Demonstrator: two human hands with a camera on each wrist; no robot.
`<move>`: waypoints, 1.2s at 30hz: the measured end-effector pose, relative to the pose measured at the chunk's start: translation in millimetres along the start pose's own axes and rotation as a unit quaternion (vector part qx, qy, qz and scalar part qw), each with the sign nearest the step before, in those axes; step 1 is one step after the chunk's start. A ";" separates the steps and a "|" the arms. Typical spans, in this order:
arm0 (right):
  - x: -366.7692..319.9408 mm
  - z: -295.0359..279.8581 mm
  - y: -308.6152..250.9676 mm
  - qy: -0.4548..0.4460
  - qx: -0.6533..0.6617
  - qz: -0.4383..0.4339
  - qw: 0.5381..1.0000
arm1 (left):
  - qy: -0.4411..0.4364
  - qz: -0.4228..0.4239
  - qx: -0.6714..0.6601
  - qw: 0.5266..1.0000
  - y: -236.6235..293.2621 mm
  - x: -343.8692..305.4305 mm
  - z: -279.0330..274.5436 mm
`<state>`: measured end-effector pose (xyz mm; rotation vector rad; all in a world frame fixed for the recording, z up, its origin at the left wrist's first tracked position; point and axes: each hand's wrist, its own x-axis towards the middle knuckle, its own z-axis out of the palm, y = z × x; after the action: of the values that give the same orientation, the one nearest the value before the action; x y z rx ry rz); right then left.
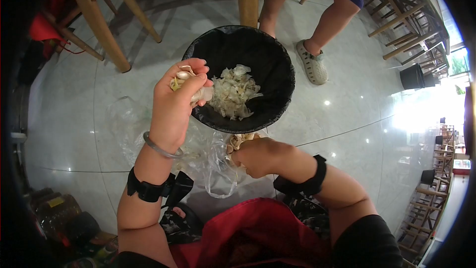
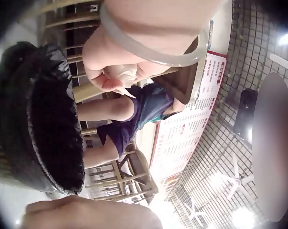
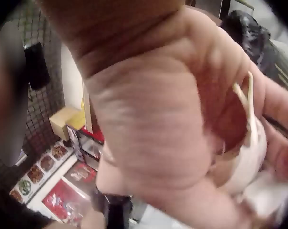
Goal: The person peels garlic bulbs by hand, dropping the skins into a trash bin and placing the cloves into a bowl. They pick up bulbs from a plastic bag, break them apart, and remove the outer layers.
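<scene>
My left hand (image 1: 171,101) holds several pale garlic cloves (image 1: 184,75) in its curled fingers, above the left rim of a bin (image 1: 275,69) lined with black plastic. In the left wrist view, a whitish piece of garlic (image 2: 122,74) shows between the fingers and thumb. Loose garlic skins (image 1: 235,94) are heaped inside the bin. Just below the bin's near rim, my right hand (image 1: 267,156) grips garlic (image 1: 240,141) at a clear plastic bag (image 1: 218,168). A white-skinned garlic bulb (image 3: 251,155) with a thin stem lies against that hand's fingers in the right wrist view.
Wooden chair legs (image 1: 111,44) stand at the upper left. Beyond the bin are another person's legs, one foot in a grey clog (image 1: 312,64). Bottles (image 1: 57,211) stand at the lower left. The floor (image 1: 337,114) is pale and tiled.
</scene>
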<state>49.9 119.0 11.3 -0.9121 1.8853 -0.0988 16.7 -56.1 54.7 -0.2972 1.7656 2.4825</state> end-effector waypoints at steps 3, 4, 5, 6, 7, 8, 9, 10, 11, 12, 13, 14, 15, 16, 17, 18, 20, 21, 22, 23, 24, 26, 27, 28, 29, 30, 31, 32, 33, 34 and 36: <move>8.9 18.2 3.6 0.091 -0.034 -0.041 0.994 | 0.028 0.031 -0.021 0.999 -1.7 0.7 0.7; 6.7 16.7 4.9 0.092 0.013 -0.074 0.993 | 0.035 0.042 -0.037 0.998 -4.4 2.7 -1.5; 2.6 13.1 7.3 0.091 0.059 -0.107 0.988 | 0.044 0.054 -0.053 0.996 -7.3 4.3 -4.3; -3.9 5.2 7.4 0.090 0.104 -0.139 0.981 | 0.041 0.057 -0.049 0.996 -10.9 5.9 -7.6; -13.3 -8.6 6.1 0.082 0.171 -0.179 0.965 | 0.038 0.060 -0.045 0.996 -14.6 7.8 -10.7; -24.9 -26.7 4.4 0.074 0.237 -0.217 0.944 | 0.035 0.064 -0.041 0.997 -16.3 8.8 -12.2; -34.1 -41.2 3.0 0.065 0.301 -0.254 0.917 | 0.024 0.056 -0.025 0.998 -16.1 8.4 -10.4; -40.8 -50.2 2.2 0.165 0.310 -0.245 0.904 | 0.012 0.049 -0.009 0.999 -15.8 7.1 -6.8; -44.0 -55.2 2.3 0.263 0.316 -0.234 0.881 | -0.001 0.041 0.008 0.999 -15.8 5.7 -5.0; -41.5 -57.1 1.6 0.374 0.370 -0.207 0.824 | -0.034 0.055 0.002 0.998 -20.5 5.5 -5.3; -37.5 -59.4 0.2 0.478 0.418 -0.176 0.752 | -0.041 0.057 0.040 0.997 -21.7 4.8 -5.6; -26.9 -58.4 7.8 0.542 0.464 -0.204 0.671 | -0.048 0.059 0.078 0.994 -21.3 4.0 -3.5; -25.7 -59.1 10.4 0.562 0.494 -0.204 0.631 | -0.055 0.060 0.116 0.990 -19.7 3.0 -0.7; -25.6 -59.6 11.1 0.574 0.497 -0.207 0.617 | -0.052 0.068 0.152 0.985 -15.7 1.0 2.8; -25.6 -59.4 11.8 0.585 0.501 -0.210 0.602 | -0.067 0.063 0.119 0.989 -13.9 -0.5 6.1; -24.5 -58.5 13.4 0.587 0.478 -0.211 0.618 | -0.081 0.056 0.086 0.991 -12.6 -1.7 9.2; -21.3 -55.9 17.9 0.590 0.432 -0.212 0.648 | -0.094 0.070 0.066 0.991 -13.1 -3.2 12.7; -21.6 -55.8 18.0 0.590 0.416 -0.206 0.661 | -0.093 0.090 0.080 0.988 -13.6 -4.1 13.8; -22.2 -55.2 17.2 0.590 0.400 -0.200 0.673 | -0.092 0.110 0.092 0.985 -14.0 -4.4 14.6; -22.9 -54.4 15.8 0.589 0.383 -0.195 0.684 | -0.092 0.111 0.095 0.985 -14.5 -4.0 14.4; -27.2 -55.9 10.3 0.604 0.329 -0.150 0.710 | -0.093 0.112 0.097 0.985 -15.1 -3.6 13.7; -22.0 -54.6 16.1 0.622 0.292 -0.154 0.710 | -0.093 0.102 0.105 0.985 -14.9 -3.3 13.4; -20.9 -55.4 16.7 0.630 0.273 -0.155 0.710 | -0.093 0.091 0.112 0.985 -14.2 -3.5 13.6; -23.7 -55.9 15.6 0.632 0.256 -0.139 0.719 | -0.092 0.080 0.118 0.985 -14.0 -3.6 13.5; -29.4 -57.4 12.7 0.632 0.240 -0.122 0.727 | -0.093 0.090 0.116 0.985 -15.2 -3.5 13.5; -32.6 -58.6 10.7 0.633 0.223 -0.105 0.734 | -0.093 0.099 0.115 0.984 -17.6 -3.3 13.8; -31.3 -58.3 11.6 0.649 0.186 -0.117 0.729 | -0.093 0.108 0.113 0.983 -19.0 -3.2 14.3; -28.9 -57.8 13.2 0.663 0.149 -0.129 0.722 | -0.088 0.112 0.125 0.982 -18.7 -3.5 15.2; -27.2 -57.7 13.7 0.676 0.112 -0.141 0.715 | -0.083 0.115 0.138 0.980 -17.7 -4.1 15.9; -26.4 -58.0 11.7 0.676 0.129 -0.140 0.712 | -0.078 0.119 0.150 0.978 -17.2 -4.6 16.5; -25.2 -58.7 6.9 0.676 0.163 -0.138 0.705 | -0.072 0.145 0.138 0.977 -20.2 -4.3 17.5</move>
<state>4.1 121.4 56.3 -0.8993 2.8188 -1.6328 22.6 -32.7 42.4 0.1689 2.1877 2.3133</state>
